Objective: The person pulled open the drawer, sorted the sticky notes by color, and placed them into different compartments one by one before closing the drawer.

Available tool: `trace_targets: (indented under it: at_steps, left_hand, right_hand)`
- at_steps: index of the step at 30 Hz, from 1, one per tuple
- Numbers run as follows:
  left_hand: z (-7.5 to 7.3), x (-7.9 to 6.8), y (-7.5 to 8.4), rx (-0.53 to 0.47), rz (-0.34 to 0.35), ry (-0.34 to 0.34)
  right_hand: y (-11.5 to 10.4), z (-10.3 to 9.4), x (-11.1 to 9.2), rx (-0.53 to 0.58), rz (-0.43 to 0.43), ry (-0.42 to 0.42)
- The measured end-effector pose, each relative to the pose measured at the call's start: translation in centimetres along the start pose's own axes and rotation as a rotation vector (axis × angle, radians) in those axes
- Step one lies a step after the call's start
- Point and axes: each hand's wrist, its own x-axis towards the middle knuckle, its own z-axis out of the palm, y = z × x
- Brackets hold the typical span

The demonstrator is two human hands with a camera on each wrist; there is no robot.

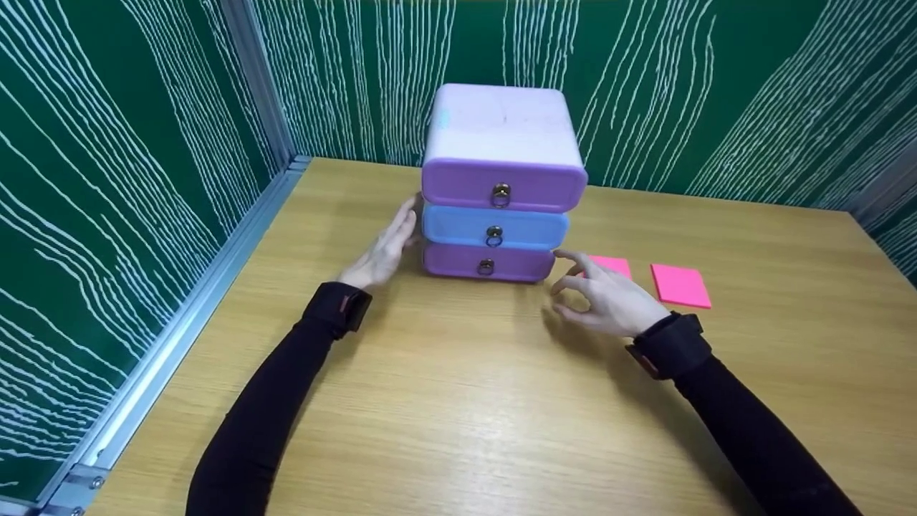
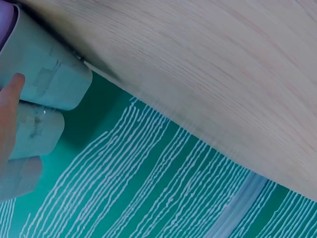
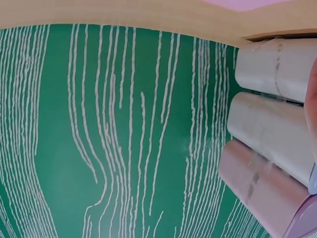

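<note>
A small three-tier drawer unit (image 1: 505, 186) stands on the table, its fronts purple, blue and purple, each with a brass ring pull. All three drawers look pushed in. My left hand (image 1: 387, 244) lies along the unit's left side with fingers straight; in the left wrist view a fingertip (image 2: 16, 82) overlaps the pale side wall (image 2: 54, 69). On the other side, my right hand (image 1: 605, 297) has loosely bent fingers, the index fingertip right at the bottom drawer's right edge. The right wrist view shows the unit's white and pinkish tiers (image 3: 270, 186) beside a sliver of finger.
Two bright pink sticky-note pads lie to the right: one pad (image 1: 612, 265) is partly hidden by my right hand, and the other pad (image 1: 680, 285) is farther right. Green panels (image 1: 645, 93) with white wavy lines wall the wooden table (image 1: 444, 401). A metal frame rail (image 1: 179, 308) runs along the left.
</note>
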Motion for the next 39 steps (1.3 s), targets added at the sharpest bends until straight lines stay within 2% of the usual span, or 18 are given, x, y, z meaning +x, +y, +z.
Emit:
trace_targets:
  at_steps: [11,16,22,29,32,39]
  left_hand:
    - [0.1,-0.1,0.3,0.030,-0.015,-0.001]
    - [0.2,-0.1,0.4,0.002,-0.002,0.002]
    - [0.3,0.0,0.3,-0.058,0.044,-0.001]
    - [0.3,0.0,0.2,-0.018,0.007,0.002]
    - [0.3,0.0,0.2,-0.020,0.022,0.002]
    - [0.0,0.1,0.2,-0.079,0.086,-0.010]
  right_hand:
    - [-0.3,0.3,0.3,0.070,0.030,0.024]
    - [-0.1,0.6,0.4,0.107,0.017,0.038]
    - [0.2,1.1,0.7,0.180,0.041,0.045]
    - [0.4,2.1,0.3,0.259,0.024,0.085]
    - [-0.1,2.4,0.3,0.256,-0.002,0.072]
    - [-1.7,3.3,-0.1,0.160,-0.067,-0.010]
